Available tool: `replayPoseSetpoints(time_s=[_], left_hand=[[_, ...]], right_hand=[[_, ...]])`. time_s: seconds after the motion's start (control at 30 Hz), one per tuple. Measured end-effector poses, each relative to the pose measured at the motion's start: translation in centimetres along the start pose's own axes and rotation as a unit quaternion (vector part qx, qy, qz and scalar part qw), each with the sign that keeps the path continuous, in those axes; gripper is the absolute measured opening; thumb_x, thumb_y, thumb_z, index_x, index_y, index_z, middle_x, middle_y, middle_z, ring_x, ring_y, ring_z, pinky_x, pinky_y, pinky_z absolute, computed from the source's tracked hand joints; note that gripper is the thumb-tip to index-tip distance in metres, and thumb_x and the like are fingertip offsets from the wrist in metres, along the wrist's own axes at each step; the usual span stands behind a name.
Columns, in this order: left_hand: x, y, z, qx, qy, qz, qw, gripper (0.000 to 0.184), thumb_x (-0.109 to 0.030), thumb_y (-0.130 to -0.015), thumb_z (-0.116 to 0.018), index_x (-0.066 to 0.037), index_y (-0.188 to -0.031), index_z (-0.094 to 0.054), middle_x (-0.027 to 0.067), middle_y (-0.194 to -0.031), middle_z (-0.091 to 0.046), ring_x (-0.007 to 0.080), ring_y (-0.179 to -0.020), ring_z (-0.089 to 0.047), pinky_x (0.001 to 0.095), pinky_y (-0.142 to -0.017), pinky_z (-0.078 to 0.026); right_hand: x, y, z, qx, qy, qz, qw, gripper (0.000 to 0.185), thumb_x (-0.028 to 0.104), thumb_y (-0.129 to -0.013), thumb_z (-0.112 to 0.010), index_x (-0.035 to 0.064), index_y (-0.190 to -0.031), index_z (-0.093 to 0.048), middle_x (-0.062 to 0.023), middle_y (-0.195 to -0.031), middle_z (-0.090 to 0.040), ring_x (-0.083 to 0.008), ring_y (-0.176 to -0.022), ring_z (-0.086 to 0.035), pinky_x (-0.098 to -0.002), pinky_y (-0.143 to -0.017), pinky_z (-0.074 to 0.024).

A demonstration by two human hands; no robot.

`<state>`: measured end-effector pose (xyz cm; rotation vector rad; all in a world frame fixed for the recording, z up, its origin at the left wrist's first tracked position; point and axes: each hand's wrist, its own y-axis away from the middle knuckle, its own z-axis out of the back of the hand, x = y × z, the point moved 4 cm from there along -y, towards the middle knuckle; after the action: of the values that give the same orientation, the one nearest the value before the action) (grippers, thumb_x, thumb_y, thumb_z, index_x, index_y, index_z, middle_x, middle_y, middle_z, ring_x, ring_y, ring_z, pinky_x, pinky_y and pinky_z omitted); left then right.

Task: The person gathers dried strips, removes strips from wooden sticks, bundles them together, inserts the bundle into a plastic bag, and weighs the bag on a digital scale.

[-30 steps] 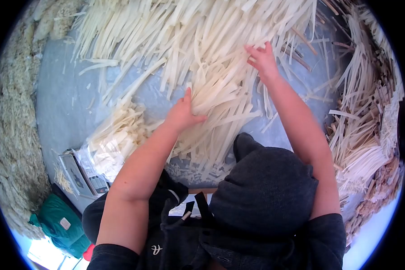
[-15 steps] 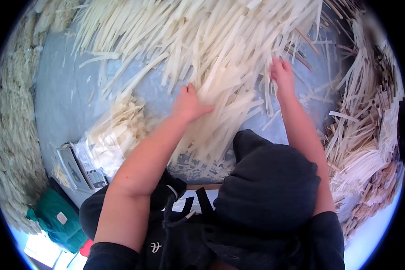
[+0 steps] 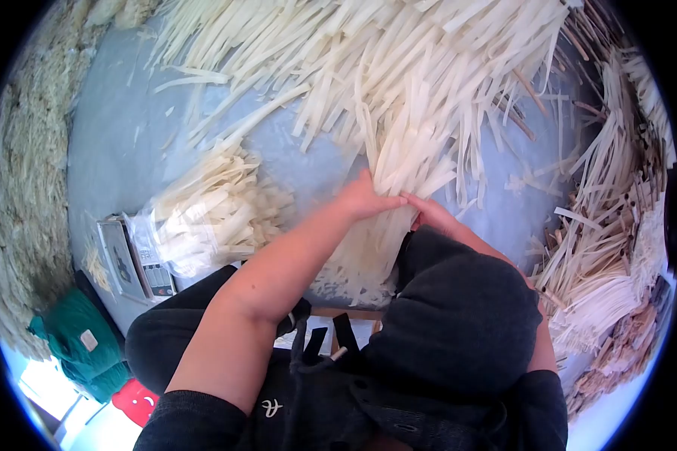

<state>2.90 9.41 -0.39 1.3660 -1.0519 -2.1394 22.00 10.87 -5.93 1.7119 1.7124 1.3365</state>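
My left hand (image 3: 366,200) and my right hand (image 3: 434,216) meet across a bundle of long, flat, cream-coloured dried strips (image 3: 410,165) in front of my knees. The left thumb lies over the top of the bundle while its fingers, partly blurred, curl round the left side. On the other side my right hand grips the edge, its fingers partly hidden by the strips and my raised knee. The bundle's upper ends run into a wide heap of similar strips (image 3: 331,52), and its lower ends fan out beneath my hands.
Left of my hands lies a clear plastic bag (image 3: 192,233) of strips beside a scale (image 3: 134,259). A shaggy pale stack (image 3: 22,180) lines the left side. Strips and brown stalks (image 3: 590,278) are piled at right. A green cloth item (image 3: 83,349) lies lower left.
My right hand has come down and left from the far strips to the bundle. My left hand has moved right and slightly down, so both hands now meet around the strips.
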Motion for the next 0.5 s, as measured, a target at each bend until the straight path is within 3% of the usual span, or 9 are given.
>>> replayPoseSetpoints(time_s=[0.03,0.1,0.13,0.2,0.3,0.37,0.4,0.43,0.5], left_hand=[[1.1,-0.3,-0.6,-0.003,0.003,-0.001,1.0,0.118,-0.061,-0.061,-0.079,0.01,-0.139,-0.027,0.0301,-0.135,-0.046,0.0356,-0.125,-0.049,0.0389,-0.105,-0.038],[3.0,-0.9,-1.9,-0.018,0.117,-0.149,0.982,0.107,-0.052,-0.066,-0.081,0.009,-0.138,-0.03,0.0266,-0.133,-0.049,0.032,-0.123,-0.051,0.0372,-0.104,-0.04],[2.4,0.8,-1.7,-0.017,0.117,-0.15,0.982,0.107,-0.052,-0.066,-0.081,0.009,-0.138,-0.03,0.0266,-0.133,-0.049,0.032,-0.123,-0.051,0.0372,-0.104,-0.04],[2.8,4.2,-0.8,-0.063,0.168,-0.038,0.983,0.096,-0.042,-0.069,-0.083,0.006,-0.136,-0.033,0.024,-0.131,-0.051,0.0292,-0.12,-0.052,0.0364,-0.102,-0.041],[4.8,6.7,-0.6,-0.081,0.248,-0.011,0.965,0.093,-0.038,-0.069,-0.084,0.004,-0.135,-0.034,0.0226,-0.129,-0.052,0.0291,-0.119,-0.053,0.0367,-0.101,-0.041],[7.7,6.5,-0.9,-0.091,0.26,-0.017,0.961,0.094,-0.037,-0.069,-0.084,0.004,-0.136,-0.033,0.0222,-0.13,-0.052,0.0292,-0.119,-0.053,0.0368,-0.101,-0.042],[9.2,6.1,-1.1,-0.097,0.273,-0.021,0.957,0.095,-0.036,-0.069,-0.085,0.004,-0.137,-0.032,0.0218,-0.13,-0.051,0.0294,-0.119,-0.053,0.037,-0.101,-0.042],[10.2,5.9,-1.1,-0.098,0.274,-0.027,0.956,0.095,-0.036,-0.069,-0.085,0.004,-0.137,-0.032,0.0218,-0.13,-0.051,0.0294,-0.119,-0.053,0.037,-0.101,-0.042],[13.2,6.0,-1.2,-0.175,0.186,0.066,0.964,0.102,-0.038,-0.066,-0.085,0.004,-0.14,-0.029,0.0223,-0.131,-0.05,0.031,-0.121,-0.051,0.0382,-0.102,-0.042]], right_hand=[[0.1,0.6,-0.4,-0.01,0.025,0.015,1.0,0.064,0.037,-0.087,-0.069,0.0032,-0.136,-0.045,-0.0074,-0.121,-0.059,-0.0197,-0.109,-0.058,-0.0359,-0.09,-0.0476],[-0.7,1.5,-1.2,-0.021,0.05,0.031,0.998,0.065,0.034,-0.086,-0.07,0.003,-0.137,-0.043,-0.0064,-0.123,-0.059,-0.0197,-0.112,-0.057,-0.0364,-0.092,-0.0468],[-1.3,1.9,-1.7,-0.031,0.03,0.043,0.998,0.066,0.031,-0.086,-0.071,0.0021,-0.137,-0.043,-0.007,-0.125,-0.058,-0.0201,-0.115,-0.056,-0.036,-0.094,-0.0454],[-1.1,2.9,-3.1,-0.042,0.009,0.056,0.998,0.066,0.029,-0.085,-0.072,0.0013,-0.138,-0.043,-0.0077,-0.127,-0.057,-0.0204,-0.117,-0.054,-0.0356,-0.097,-0.044],[0.0,4.4,-5.6,0.024,0.031,0.054,0.998,0.067,0.03,-0.085,-0.073,0.0005,-0.137,-0.044,-0.0092,-0.127,-0.057,-0.019,-0.118,-0.053,-0.0332,-0.099,-0.0418],[-1.4,2.2,-5.2,0.092,0.148,0.055,0.983,0.071,0.033,-0.082,-0.075,0.0002,-0.137,-0.044,-0.0112,-0.128,-0.057,-0.018,-0.119,-0.052,-0.033,-0.101,-0.039],[-1.6,1.6,-4.8,0.092,0.153,0.058,0.982,0.071,0.033,-0.082,-0.075,0.0002,-0.137,-0.044,-0.0112,-0.128,-0.057,-0.018,-0.119,-0.052,-0.033,-0.101,-0.039],[-1.5,1.1,-4.2,0.042,0.236,0.078,0.968,0.058,0.031,-0.084,-0.073,0.0016,-0.13,-0.051,-0.009,-0.121,-0.061,-0.0186,-0.111,-0.056,-0.0317,-0.094,-0.0436],[-0.3,1.6,-3.0,-0.011,0.321,0.09,0.943,0.047,0.03,-0.087,-0.071,0.0029,-0.123,-0.059,-0.0069,-0.115,-0.064,-0.0192,-0.104,-0.061,-0.0304,-0.087,-0.0483]])
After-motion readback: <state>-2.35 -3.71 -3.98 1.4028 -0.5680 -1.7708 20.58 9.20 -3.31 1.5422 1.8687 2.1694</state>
